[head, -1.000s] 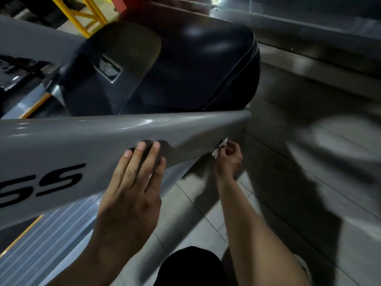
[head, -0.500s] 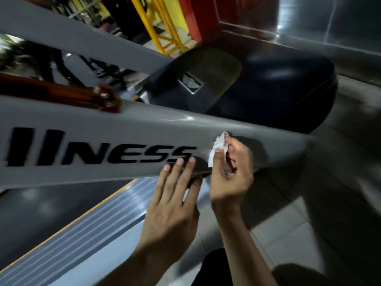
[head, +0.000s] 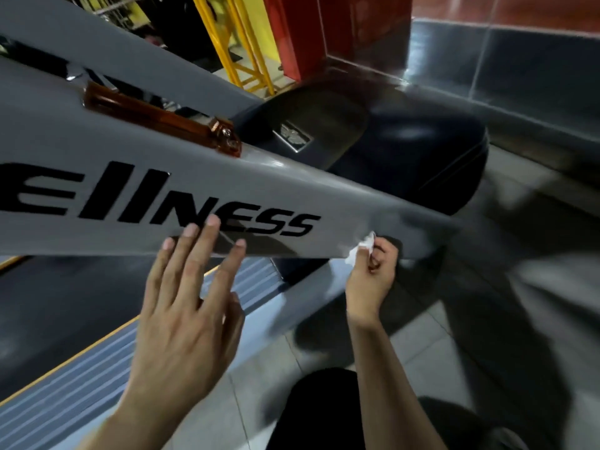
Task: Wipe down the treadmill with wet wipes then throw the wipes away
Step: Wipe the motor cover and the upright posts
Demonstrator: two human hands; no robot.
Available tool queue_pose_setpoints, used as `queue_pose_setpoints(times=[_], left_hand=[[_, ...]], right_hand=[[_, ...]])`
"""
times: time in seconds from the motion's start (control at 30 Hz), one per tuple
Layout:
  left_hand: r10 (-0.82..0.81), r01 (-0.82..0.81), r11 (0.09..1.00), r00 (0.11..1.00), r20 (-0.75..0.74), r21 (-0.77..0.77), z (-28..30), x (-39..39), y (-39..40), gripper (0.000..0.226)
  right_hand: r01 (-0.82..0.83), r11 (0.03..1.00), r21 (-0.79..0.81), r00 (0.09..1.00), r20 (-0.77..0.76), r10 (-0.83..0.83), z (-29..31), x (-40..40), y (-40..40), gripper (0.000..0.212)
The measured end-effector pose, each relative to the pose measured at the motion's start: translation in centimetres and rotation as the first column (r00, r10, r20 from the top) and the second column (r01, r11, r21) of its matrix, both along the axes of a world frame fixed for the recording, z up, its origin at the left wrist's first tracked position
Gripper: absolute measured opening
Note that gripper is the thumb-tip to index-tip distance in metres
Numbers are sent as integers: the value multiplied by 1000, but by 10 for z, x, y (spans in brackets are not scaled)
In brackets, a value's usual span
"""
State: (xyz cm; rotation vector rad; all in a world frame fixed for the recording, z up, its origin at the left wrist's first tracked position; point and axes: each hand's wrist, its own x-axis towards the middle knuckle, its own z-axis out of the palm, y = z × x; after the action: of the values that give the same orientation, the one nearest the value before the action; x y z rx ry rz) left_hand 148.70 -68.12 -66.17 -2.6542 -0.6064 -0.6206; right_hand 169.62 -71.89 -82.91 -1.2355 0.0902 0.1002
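Head view, left to right: the left hand [head: 181,306] lies spread, fingertips against the lower edge of the grey treadmill upright [head: 136,203], holding nothing. Further right, the right hand [head: 371,274] pinches a crumpled white wet wipe [head: 362,250] against that edge. The beam's long axis slopes down rightward, so unwiped lettering probably lies left of the wipe.

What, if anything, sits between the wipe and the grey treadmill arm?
Nothing visible. The right hand pinches the wipe right at the grey arm's lower edge; the left hand's fingers lie further left.
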Motion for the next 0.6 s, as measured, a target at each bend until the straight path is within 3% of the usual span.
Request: queue_pose_setpoints(times=[0.07,0.17,0.23,0.4,0.47,0.6], left_hand=[[9,-9,1000,1000,-12,-11,-2,-1,0,55],[4,-5,1000,1000,-19,-27,-2,-1,1,53],[0,-1,1000,999,-40,-26,0,-3,3,51],[19,-21,999,998,-52,-33,8,-17,5,51],[32,-32,999,999,-28,-23,9,-25,5,52],[31,-31,999,1000,0,-17,11,-37,7,54]], right_hand=[[5,1000,-12,1000,-18,-5,5,-9,4,13],[-38,999,-11,985,168,39,33,-50,20,15],[-48,998,-37,979,194,54,36,-63,25,18],[82,991,-105,987,-128,-95,-12,4,14,9],[72,991,-110,983,-160,-89,-10,10,11,10],[11,998,-54,998,57,-8,42,-44,17,16]])
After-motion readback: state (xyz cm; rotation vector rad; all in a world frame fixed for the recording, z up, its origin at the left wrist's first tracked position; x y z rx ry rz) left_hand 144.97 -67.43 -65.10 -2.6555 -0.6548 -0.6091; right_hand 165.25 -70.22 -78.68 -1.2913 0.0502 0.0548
